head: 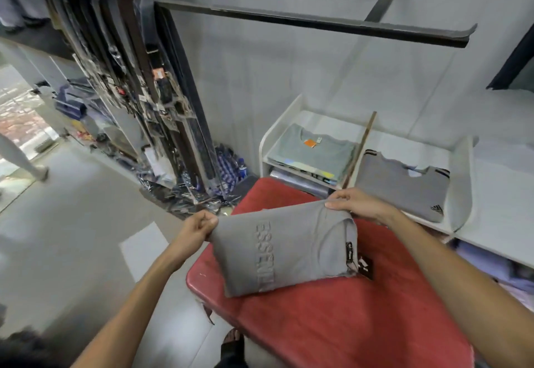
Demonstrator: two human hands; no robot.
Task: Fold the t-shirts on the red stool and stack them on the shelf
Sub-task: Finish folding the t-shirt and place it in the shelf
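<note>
Both hands, left (199,227) and right (354,204), pinch the folded grey cotton t-shirt's (284,249) far corners; the white shelf (462,165) lies beyond, nearer the right.

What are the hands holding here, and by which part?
Both hold the folded grey t-shirt on the red stool: the left hand pinches its far left corner, the right hand grips its far right corner.

The folded t-shirt (284,249) is showing plain grey with raised grey letters, lying on the red stool (346,318). The shelf (291,113) is looking white, carrying grey shirts (313,151).
</note>
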